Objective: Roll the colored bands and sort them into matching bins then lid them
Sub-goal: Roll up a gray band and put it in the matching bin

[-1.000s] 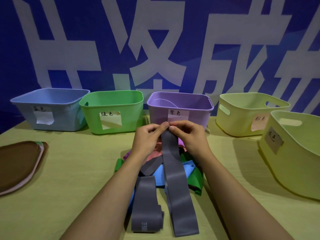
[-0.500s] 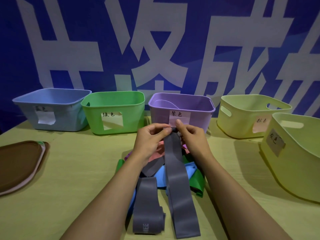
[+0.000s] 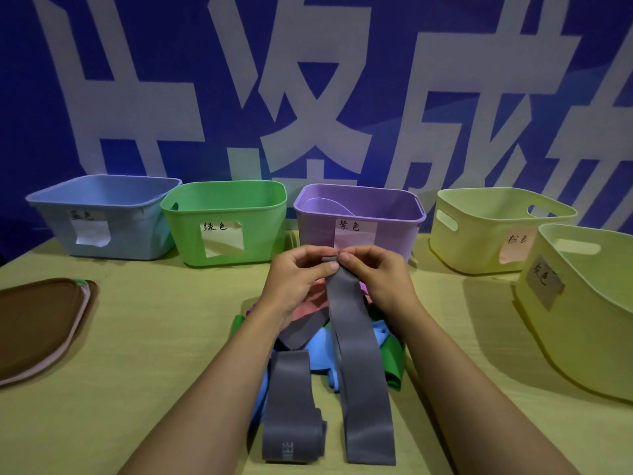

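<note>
My left hand (image 3: pixel 296 275) and my right hand (image 3: pixel 375 277) both pinch the far end of a long grey band (image 3: pixel 359 365), where a small roll has formed at my fingertips. The band's free length trails toward me over a pile of blue (image 3: pixel 320 347), green (image 3: pixel 392 363) and pink (image 3: pixel 310 301) bands. A second grey band (image 3: pixel 291 409) lies flat at the near left of the pile. Behind stand a blue bin (image 3: pixel 102 217), a green bin (image 3: pixel 226 221), a purple bin (image 3: pixel 359 217) and two yellow bins (image 3: pixel 493 228) (image 3: pixel 589 303), all open and labelled.
A stack of brown and pink lids (image 3: pixel 37 323) lies at the table's left edge. The yellow-green table (image 3: pixel 154 337) runs to a blue wall banner with large white characters. The nearest yellow bin crowds the right side.
My fingers have kept turning the grey band's far end, and the small roll at my fingertips has tightened. The hands stay in about the same place before the purple bin.
</note>
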A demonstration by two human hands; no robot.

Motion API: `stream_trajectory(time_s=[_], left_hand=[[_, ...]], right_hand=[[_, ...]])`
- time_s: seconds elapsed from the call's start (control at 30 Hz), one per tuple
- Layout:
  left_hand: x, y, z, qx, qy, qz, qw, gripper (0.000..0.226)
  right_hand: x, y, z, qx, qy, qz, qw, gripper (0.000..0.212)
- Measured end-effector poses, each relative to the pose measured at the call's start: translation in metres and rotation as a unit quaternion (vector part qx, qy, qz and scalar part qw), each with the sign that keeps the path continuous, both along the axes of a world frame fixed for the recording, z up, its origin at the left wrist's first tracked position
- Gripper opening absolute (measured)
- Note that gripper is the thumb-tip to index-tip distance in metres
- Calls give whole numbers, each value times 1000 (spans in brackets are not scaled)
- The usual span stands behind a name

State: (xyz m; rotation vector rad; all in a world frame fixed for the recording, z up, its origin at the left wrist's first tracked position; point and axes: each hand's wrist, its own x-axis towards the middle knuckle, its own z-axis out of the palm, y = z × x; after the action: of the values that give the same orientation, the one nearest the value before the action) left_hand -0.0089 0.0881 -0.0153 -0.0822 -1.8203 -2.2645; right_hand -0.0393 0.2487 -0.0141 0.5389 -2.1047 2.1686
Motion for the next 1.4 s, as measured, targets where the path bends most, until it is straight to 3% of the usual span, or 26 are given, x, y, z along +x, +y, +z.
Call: stream_trajectory(time_s=[0.17,0.27,0.37,0.53,0.67,0.73,0.97,1.4], left_hand=[[-1,1,0,3,-28,9,1000,17],[-1,0,-4,-54,-40,31,997,29],[0,1,-4,-74,-34,59,995,21],[1,1,-1,-33,-31,42,998,9],[3,3,1,-17,-40,17,999,4],[3,4,0,-18,-44,12,999,4],[4,4,0,0,-49,2,999,7],[6,5,1,15,-66,-29,997,25]], right_hand=[[-2,0,-2,20,18,17,999,14],[-1,1,-1,32,30,13,999,16],[-4,1,-3,51,31,-3,998,16],[-2,-2,-4,55,-10,-17,998,20],[3,0,1,59,-48,-59,995,56],[5,0,3,62,-59,-59,995,61],[10,0,8,63,-57,-53,995,40],[6,0,6,-32,-58,11,998,8]])
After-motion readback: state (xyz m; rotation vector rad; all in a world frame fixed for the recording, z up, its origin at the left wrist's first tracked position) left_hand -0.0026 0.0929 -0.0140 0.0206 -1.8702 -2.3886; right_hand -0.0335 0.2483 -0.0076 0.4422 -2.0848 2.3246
